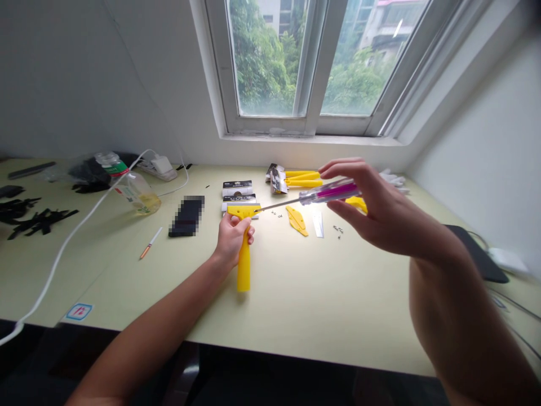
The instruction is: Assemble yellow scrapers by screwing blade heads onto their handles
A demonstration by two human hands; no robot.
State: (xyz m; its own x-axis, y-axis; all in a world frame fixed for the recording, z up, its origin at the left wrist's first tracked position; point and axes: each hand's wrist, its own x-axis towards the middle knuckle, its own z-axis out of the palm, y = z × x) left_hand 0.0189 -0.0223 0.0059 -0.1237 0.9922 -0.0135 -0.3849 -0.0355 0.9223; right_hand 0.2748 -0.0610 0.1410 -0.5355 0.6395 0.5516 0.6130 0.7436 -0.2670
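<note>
My left hand (232, 239) is closed around a yellow scraper (244, 265), just below its wide head. In my right hand (372, 197) is a screwdriver (327, 192) with a clear and purple handle, gripped between thumb and fingers. Its shaft points left, and the tip meets the right part of the scraper's head. On the table to the right of the scraper lie a yellow plate with pointed ends (297, 220), a pale flat blade (318, 224) and several small metal parts (338, 230). More tiny parts (277, 214) lie near the screwdriver shaft.
Behind the scraper are black-and-white cards (237, 188) and several yellow handles (303, 175). A phone (186, 216), a cigarette (151, 243) and a tilted bottle (137, 192) lie left. A white cable (67, 239) crosses the left side. A dark flat device (477, 254) sits right.
</note>
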